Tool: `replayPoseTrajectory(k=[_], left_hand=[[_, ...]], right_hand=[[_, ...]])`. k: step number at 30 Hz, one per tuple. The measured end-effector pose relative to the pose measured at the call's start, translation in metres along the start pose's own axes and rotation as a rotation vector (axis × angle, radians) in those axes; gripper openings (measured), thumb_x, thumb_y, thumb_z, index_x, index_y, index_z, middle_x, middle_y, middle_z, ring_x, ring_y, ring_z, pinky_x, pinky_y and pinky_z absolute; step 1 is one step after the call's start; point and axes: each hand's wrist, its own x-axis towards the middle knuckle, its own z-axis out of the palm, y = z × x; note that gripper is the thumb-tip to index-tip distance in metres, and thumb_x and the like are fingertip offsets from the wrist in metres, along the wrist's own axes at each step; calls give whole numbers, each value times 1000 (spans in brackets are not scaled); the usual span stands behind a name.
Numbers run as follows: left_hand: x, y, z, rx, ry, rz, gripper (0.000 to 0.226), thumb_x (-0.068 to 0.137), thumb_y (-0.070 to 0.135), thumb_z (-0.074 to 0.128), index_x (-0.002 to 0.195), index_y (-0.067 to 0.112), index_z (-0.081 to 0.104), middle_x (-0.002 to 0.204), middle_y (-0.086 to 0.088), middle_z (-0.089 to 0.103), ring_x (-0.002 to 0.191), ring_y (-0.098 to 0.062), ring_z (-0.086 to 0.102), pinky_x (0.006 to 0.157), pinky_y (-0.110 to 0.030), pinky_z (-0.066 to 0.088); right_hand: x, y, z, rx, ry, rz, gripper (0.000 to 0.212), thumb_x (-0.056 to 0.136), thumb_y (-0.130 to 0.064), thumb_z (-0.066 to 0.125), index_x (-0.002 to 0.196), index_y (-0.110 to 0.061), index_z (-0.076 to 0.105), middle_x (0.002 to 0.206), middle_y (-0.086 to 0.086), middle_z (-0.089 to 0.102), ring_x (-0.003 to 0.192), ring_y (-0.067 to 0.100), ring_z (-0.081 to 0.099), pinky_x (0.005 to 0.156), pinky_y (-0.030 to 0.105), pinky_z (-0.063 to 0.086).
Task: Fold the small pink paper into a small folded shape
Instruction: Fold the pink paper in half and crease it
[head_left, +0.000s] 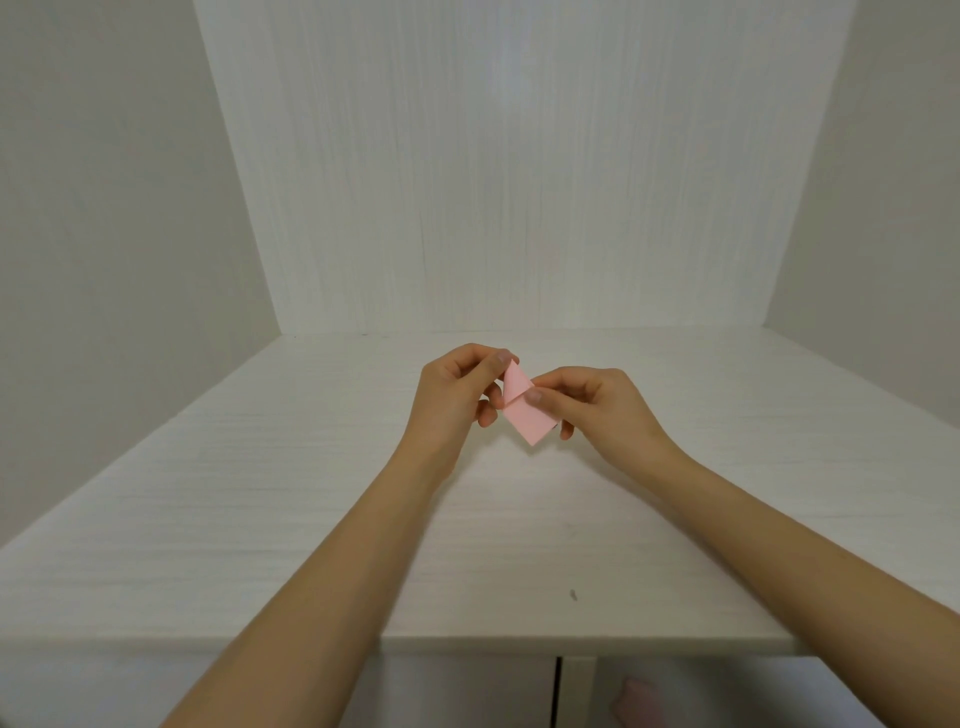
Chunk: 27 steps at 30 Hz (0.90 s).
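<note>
- Fingers of the left hand pinch the far tip of the pink paper, thumb on the near face and the curled fingers behind it; the tip leans over as a flap at an angle to the rest.
- Thumb of the right hand presses across the paper just where that flap hinges, with the other fingers wrapped behind the strip, so both hands are grasping the one piece and neither is free.
- Pink paper itself is already a narrow, doubled strip, held in the air above the white table, roughly over the table's middle and well clear of its back wall; its lower end points down toward the surface without touching it, as far as I can tell.
- Judged from this, the step in hand is setting a slanted fold at the upper end (the crease looks begun but not flattened).
- To do it well: keep the right thumb planted as the hinge, bring the flap's edge into line with the strip's long edge before pressing, then run the thumb along the crease from hinge outward.
- Setting the strip down on the table would give a firmer backing for sharpening it.
</note>
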Motion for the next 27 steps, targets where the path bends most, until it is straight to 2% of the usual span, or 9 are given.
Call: replayPoseTrajectory(k=[6,13,20,27], left_hand=[[-1,1,2,-10,4,3,15,93,11,58,86,1,67,75,-6,61,52,-13,46,44,-22,34],[-1,2,3,-16,6,10,15,93,10,57,84,2,66,73,-4,61,51,-13,47,44,-22,34],[-2,3,1,-46,-69,-36,11,90,11,62,89,0,64,78,-8,60,58,-16,49,47,-23,37],[-4,4,2,-48,-50,-17,7,90,7,62,86,1,63,73,-6,60,57,-14,48,47,-22,37]], right_hand=[[0,0,1,-19,15,-11,11,90,-17,64,93,-18,74,78,-5,70,66,3,58,56,20,46],[-2,-1,1,-6,13,-33,15,93,-17,59,92,-16,74,77,-4,69,65,7,58,55,22,46],[-1,-2,0,-15,42,-33,18,95,-16,56,90,-12,73,75,-4,67,60,3,56,55,20,46],[-1,-3,0,-17,20,-35,17,95,-17,57,92,-12,73,80,0,69,64,5,57,56,21,46]])
